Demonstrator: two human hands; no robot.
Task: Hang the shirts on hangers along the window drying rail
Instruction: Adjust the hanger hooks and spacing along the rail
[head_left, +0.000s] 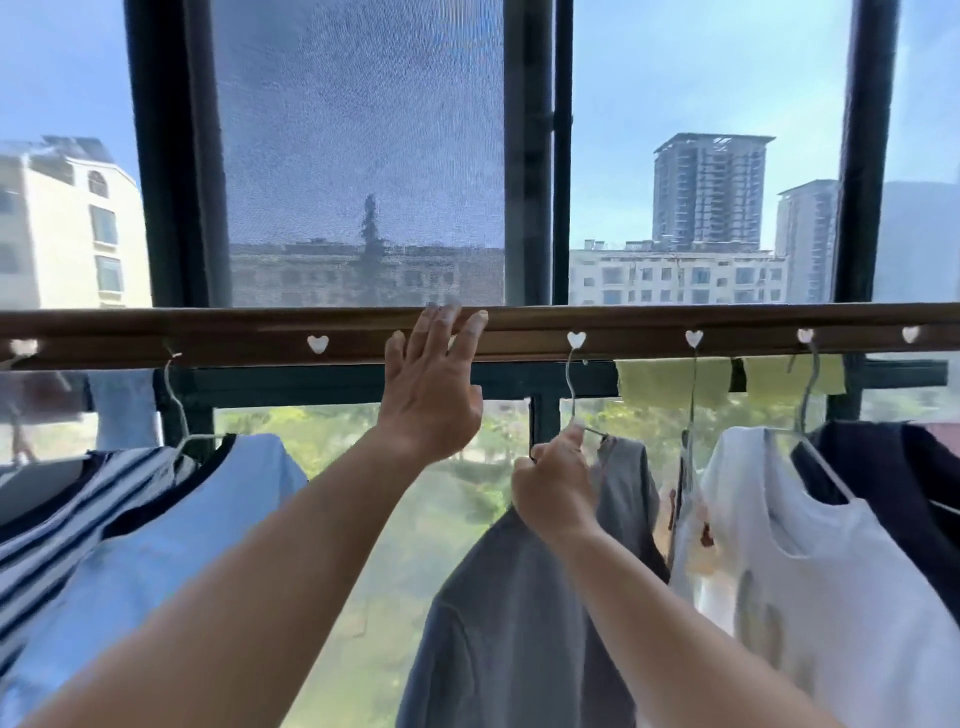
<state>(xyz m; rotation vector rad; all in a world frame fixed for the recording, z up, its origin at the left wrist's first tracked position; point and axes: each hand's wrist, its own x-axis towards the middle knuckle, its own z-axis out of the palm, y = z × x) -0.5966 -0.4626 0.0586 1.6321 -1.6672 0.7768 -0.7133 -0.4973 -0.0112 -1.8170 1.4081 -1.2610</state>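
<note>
A brown drying rail (727, 332) with white heart-shaped hooks runs across the window. My left hand (431, 387) rests flat on the rail, fingers spread, holding nothing. My right hand (553, 488) grips the shoulder of a wire hanger (571, 387) that carries a grey shirt (524, 618); the hanger's hook sits on a heart hook (575, 340). To the left hang a light blue shirt (171, 540) and a striped shirt (57, 514). On the right hang a white shirt (831, 582) and a dark navy shirt (898, 478).
A free heart hook (317, 343) sits left of my left hand. Yellow-green cloths (670, 382) hang behind the rail at the right. Dark window frames (530, 156) and an insect screen (358, 156) stand behind, with buildings and trees outside.
</note>
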